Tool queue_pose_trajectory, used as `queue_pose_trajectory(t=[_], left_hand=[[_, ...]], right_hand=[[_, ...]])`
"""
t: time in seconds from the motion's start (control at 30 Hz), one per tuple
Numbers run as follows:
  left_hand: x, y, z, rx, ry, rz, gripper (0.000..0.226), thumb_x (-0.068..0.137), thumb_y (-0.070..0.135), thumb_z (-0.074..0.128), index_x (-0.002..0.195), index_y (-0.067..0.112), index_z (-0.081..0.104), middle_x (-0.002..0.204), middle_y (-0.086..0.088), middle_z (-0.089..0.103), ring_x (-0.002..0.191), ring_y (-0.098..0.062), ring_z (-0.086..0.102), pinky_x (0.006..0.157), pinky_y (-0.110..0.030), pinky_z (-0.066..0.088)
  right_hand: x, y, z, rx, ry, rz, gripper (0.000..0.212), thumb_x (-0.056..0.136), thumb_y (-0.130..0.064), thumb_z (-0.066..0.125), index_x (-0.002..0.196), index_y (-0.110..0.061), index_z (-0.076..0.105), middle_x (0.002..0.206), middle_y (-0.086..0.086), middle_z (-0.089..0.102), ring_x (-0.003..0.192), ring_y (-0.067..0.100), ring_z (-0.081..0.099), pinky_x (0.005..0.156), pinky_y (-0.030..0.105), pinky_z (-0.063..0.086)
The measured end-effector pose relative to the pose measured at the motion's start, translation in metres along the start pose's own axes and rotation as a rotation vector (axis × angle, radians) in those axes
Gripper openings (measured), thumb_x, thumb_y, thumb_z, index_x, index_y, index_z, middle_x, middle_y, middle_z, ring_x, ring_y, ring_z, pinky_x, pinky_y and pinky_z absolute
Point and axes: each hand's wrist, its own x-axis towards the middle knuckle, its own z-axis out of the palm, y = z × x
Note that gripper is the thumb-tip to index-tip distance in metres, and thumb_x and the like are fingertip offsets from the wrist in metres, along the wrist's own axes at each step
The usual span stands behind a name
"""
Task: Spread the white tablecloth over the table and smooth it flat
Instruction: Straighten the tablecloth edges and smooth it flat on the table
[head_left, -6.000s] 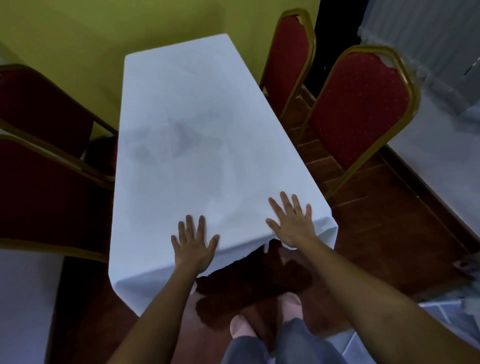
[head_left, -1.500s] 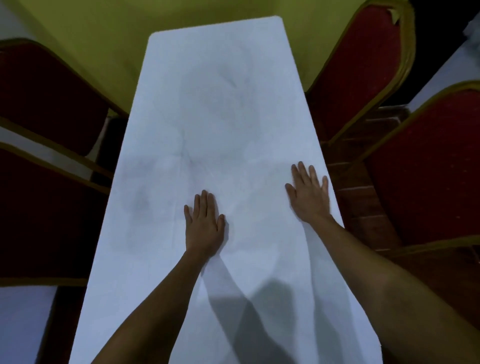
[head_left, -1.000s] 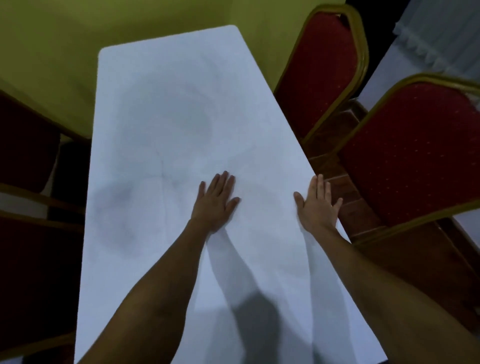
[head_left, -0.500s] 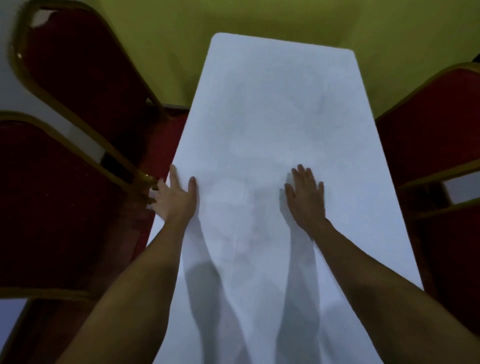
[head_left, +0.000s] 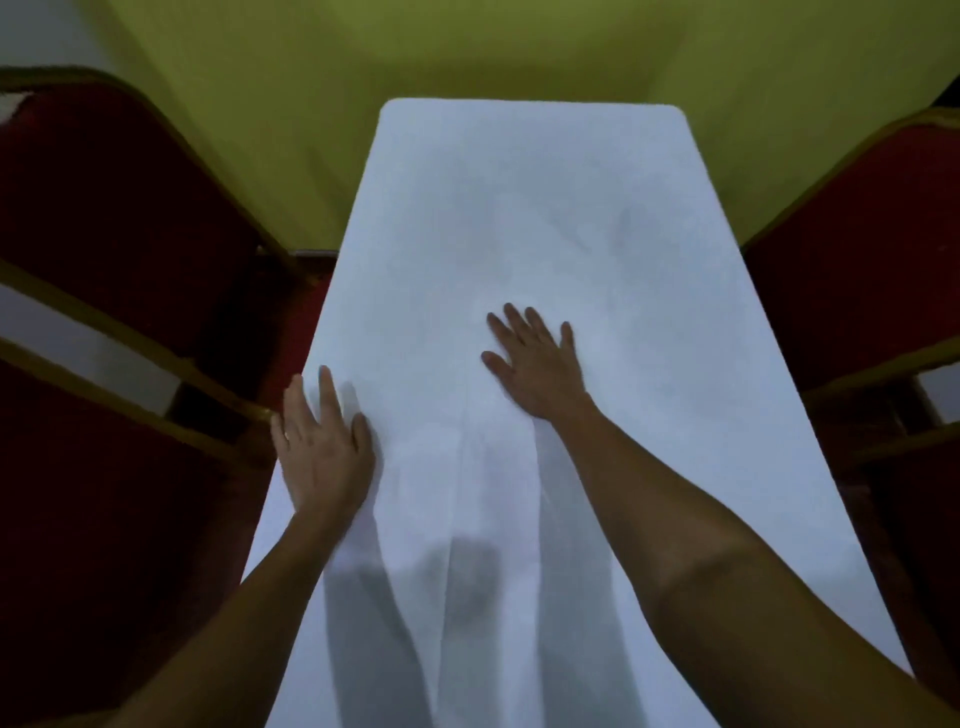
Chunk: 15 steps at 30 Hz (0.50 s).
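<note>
A yellow-green wall (head_left: 493, 47) backs the far end of a long narrow table, which the white tablecloth (head_left: 519, 218) covers from near to far. Red chairs with gold frames stand on the left (head_left: 119, 223) and right (head_left: 857, 249) (both dim). The right hand (head_left: 540, 364) lies flat near the cloth's middle, fingers straight and spread. The left hand (head_left: 322, 447) presses flat at the left edge, fingers extended. Soft creases run between the forearms.
</note>
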Motion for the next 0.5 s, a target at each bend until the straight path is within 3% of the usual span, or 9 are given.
queue_pose_trajectory(t=[0.1,0.3,0.37,0.5], left_hand=[[0.009,0.040,0.011,-0.037,-0.076,0.250,0.057,0.100,0.036,0.034,0.151,0.013,0.024,0.158,-0.017,0.023,0.147,-0.032,0.019,0.118,-0.050,0.012],[0.021,0.174,0.050,-0.093,-0.213,0.695,0.060,0.097,0.044,0.024,0.147,0.012,0.035,0.152,-0.008,0.040,0.141,-0.027,0.038,0.113,-0.052,0.027],[0.017,0.214,0.061,-0.082,-0.266,0.836,0.065,0.100,0.049,0.010,0.147,0.013,0.036,0.151,-0.006,0.041,0.140,-0.026,0.039,0.112,-0.055,0.029],[0.028,0.268,0.077,-0.080,-0.424,0.946,0.092,0.079,0.062,-0.015,0.154,0.018,0.013,0.163,-0.001,0.011,0.151,-0.021,0.007,0.119,-0.049,-0.003]], right_hand=[[-0.005,0.061,-0.012,0.011,0.029,0.132,0.059,0.098,-0.056,0.023,0.152,-0.037,0.011,0.163,-0.012,0.003,0.150,0.013,0.002,0.118,0.053,0.001],[-0.035,0.183,-0.035,0.008,0.113,0.412,0.064,0.098,-0.056,0.021,0.154,-0.028,0.008,0.163,-0.012,0.002,0.150,0.015,0.003,0.119,0.051,0.005],[-0.043,0.203,-0.034,0.021,0.157,0.534,0.067,0.098,-0.056,0.020,0.155,-0.023,0.007,0.163,-0.010,0.002,0.150,0.016,0.004,0.118,0.052,0.006],[-0.044,0.206,-0.033,0.151,0.270,0.874,0.069,0.098,-0.052,0.020,0.154,-0.014,0.007,0.163,0.000,0.010,0.147,0.025,0.016,0.115,0.053,0.018]])
